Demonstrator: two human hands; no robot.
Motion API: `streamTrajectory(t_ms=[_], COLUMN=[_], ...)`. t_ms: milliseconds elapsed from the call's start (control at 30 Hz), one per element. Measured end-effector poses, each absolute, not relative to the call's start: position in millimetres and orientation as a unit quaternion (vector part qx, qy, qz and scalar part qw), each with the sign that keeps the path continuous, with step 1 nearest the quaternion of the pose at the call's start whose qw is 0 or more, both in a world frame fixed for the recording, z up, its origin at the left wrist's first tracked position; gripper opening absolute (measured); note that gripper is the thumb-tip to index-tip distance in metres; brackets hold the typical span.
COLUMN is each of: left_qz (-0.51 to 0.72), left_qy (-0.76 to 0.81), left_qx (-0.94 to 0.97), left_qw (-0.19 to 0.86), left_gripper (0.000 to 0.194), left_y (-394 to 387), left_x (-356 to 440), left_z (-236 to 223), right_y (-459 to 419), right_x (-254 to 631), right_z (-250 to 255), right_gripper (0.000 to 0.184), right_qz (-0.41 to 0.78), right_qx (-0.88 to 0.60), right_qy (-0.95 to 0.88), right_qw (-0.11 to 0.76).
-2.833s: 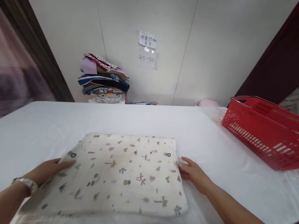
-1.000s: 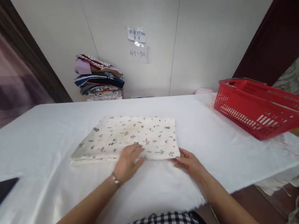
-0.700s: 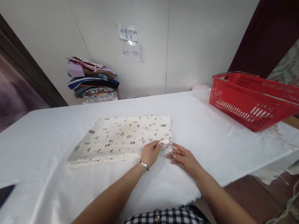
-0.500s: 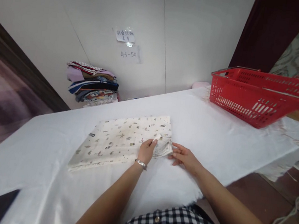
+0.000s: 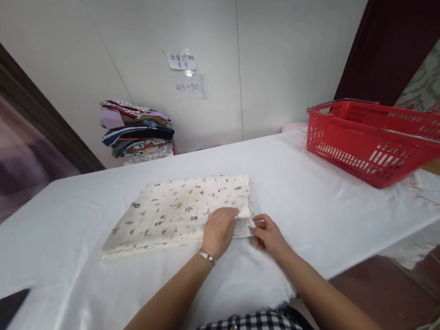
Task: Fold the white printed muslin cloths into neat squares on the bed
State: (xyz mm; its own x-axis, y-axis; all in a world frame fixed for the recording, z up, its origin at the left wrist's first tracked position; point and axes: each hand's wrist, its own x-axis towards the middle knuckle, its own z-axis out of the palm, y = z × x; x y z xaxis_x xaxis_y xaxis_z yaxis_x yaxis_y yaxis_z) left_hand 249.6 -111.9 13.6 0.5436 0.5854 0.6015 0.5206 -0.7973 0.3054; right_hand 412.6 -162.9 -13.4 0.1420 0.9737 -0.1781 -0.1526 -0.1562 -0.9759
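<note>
Left grip bent over cloth, right grip at edge

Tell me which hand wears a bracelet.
The left hand, over the patterned cloth: a silvery bracelet circles its wrist. The right hand, at the cloth's edge, shows a bare wrist.

Over by the right end of the white-cloth-covered table, I see a red plastic basket with slotted sides and metal handles. A multicoloured stack of folded fabrics sits at the far edge, against the pale panelled wall. Two white paper notes are taped up there, the lower reading "45-50". A sheer pink curtain hangs at left; a white cord trails low at right.
</note>
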Motion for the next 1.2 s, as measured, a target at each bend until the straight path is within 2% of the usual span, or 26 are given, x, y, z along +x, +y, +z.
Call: streamTrajectory(t_ms=[133,300,400,500,600,833,1033,1200], left_qz=[0.276,0.332,0.315,0.255,0.229,0.221,0.190,0.143], left_qy=[0.255,0.290,0.283,0.271,0.290,0.298,0.365,0.438], left_qx=[0.927,0.897,0.905,0.928,0.929,0.929,0.910,0.886], left_qw=[0.012,-0.029,-0.039,-0.010,0.011,-0.012,-0.053,-0.057], left_gripper=[0.030,0.035,0.033,0.029,0.026,0.022,0.018,0.022], left_y=[-119,-120,-118,-121,-126,-133,-121,-99], left_x=[252,249,249,253,256,257,239,178], left_z=[2,-1,-3,-11,-16,-14,-13,-6], right_y=[-165,-166,-168,-171,-175,-173,-173,-173], right_x=[413,413,413,414,414,414,420,427], right_z=[-12,-12,-11,-10,-6,-7,-16,-21], right_gripper=[0.026,0.024,0.025,0.031,0.046,0.076,0.077,0.076], right_qz=[0.539,0.522,0.538,0.560,0.565,0.516,0.510,0.504], right_qx=[-0.540,-0.551,-0.535,-0.528,-0.543,-0.620,-0.622,-0.629], right_qy=[-0.378,-0.381,-0.371,-0.349,-0.341,-0.348,-0.349,-0.344], right_qw=[0.524,0.528,0.536,0.535,0.519,0.479,0.482,0.482])
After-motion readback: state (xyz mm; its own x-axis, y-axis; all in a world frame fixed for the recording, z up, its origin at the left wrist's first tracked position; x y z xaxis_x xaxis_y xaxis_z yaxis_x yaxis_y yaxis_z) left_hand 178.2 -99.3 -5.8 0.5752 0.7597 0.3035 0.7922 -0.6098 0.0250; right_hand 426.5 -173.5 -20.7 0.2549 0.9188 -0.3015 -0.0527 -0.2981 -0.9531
